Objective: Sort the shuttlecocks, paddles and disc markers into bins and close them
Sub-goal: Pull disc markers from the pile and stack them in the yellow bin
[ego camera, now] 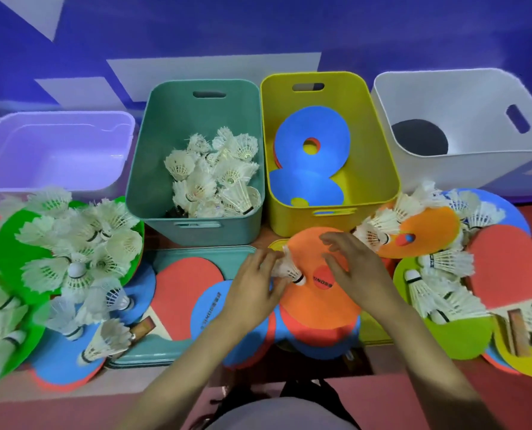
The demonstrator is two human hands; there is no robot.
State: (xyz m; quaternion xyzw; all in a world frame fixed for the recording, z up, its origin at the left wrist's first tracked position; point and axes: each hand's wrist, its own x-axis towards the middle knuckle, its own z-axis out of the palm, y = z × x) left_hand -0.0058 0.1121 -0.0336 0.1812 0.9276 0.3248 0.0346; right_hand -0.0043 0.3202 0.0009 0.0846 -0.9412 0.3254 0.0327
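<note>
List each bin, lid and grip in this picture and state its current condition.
Teal bin: open, shuttlecocks inside.
Yellow bin: open, blue disc markers inside.
White bin: open, dark round thing inside.
Purple bin: open.
Teal lid: off, under paddles.
Left grip: holds a shuttlecock.
Right grip: open, over orange disc.

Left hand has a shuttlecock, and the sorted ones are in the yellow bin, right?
No. The head view shows the sorted shuttlecocks in the teal bin; the yellow bin holds blue disc markers. The left hand does hold a shuttlecock.
</note>
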